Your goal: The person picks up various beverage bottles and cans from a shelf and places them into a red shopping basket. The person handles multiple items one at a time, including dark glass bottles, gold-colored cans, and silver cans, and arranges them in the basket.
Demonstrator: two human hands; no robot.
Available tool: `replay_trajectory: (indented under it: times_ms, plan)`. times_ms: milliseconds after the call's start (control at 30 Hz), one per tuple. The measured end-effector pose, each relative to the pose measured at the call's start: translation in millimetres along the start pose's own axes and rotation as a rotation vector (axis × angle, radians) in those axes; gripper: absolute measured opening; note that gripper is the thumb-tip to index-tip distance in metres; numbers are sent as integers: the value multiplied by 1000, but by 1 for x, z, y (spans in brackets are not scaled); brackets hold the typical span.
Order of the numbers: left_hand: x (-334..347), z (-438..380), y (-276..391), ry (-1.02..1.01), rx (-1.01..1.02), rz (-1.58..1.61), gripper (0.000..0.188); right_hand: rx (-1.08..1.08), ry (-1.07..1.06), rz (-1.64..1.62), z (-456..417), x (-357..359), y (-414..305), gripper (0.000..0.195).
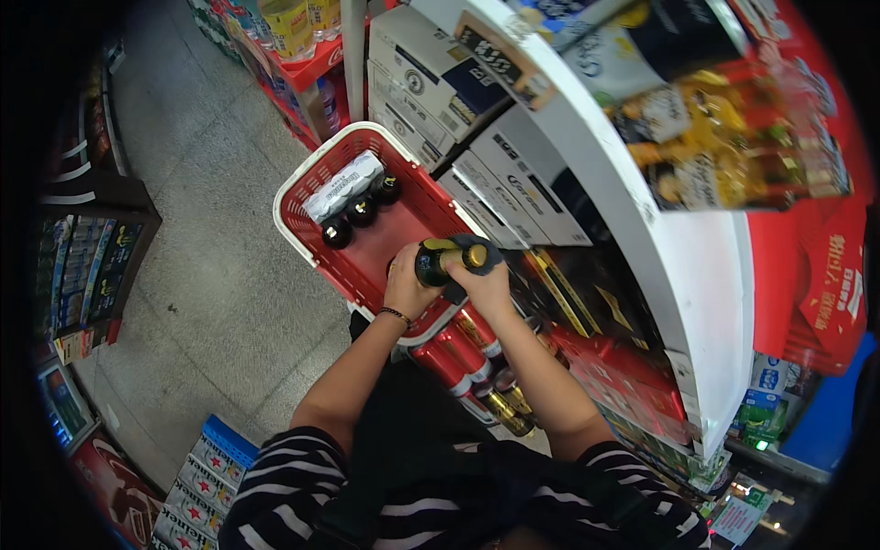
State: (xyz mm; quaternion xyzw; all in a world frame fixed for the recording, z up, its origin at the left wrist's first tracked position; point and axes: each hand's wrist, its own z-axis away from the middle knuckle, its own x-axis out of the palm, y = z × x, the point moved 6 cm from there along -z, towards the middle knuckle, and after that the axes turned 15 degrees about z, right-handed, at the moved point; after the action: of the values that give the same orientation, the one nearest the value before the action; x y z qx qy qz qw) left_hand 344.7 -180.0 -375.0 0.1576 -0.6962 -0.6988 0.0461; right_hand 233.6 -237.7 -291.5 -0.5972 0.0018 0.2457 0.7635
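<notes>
A dark glass bottle point(433, 265) with gold foil on its neck is held up over the near end of a red plastic basket point(412, 199). My left hand point(407, 280) grips the bottle's body from the left side. My right hand point(489, 283) is at its neck, with a dark grey cloth point(489, 249) bunched around the far side. Inside the basket, several dark round bottle tops point(362, 212) stand in a row beside a white printed wrapped pack point(344, 185). The bottle's lower part is hidden by my left hand.
Red cans point(450, 357) and gold-black cans point(505, 409) stand below my right forearm. White beer cartons point(522, 185) are stacked under a curved white counter point(639, 179) at right, with amber bottles point(729, 144) above. Heineken cartons point(199, 488) sit at lower left on a speckled floor point(206, 289).
</notes>
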Motion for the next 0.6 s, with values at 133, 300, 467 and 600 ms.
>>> replay_trajectory:
  times_ms: [133, 300, 467, 600]
  plan:
    - [3, -17, -80, 135, -357, -141, 82, -39, 53, 68, -50, 43, 61, 31]
    - [26, -47, -172, 110, -583, 153, 80, -92, 181, 356, -103, 76, 126, 37]
    - [33, -60, -205, 126, -673, 180, 79, -51, 203, 367, -136, 89, 158, 38]
    - [27, -71, -195, 93, -734, 211, 83, -50, 183, 389, -146, 93, 176, 42]
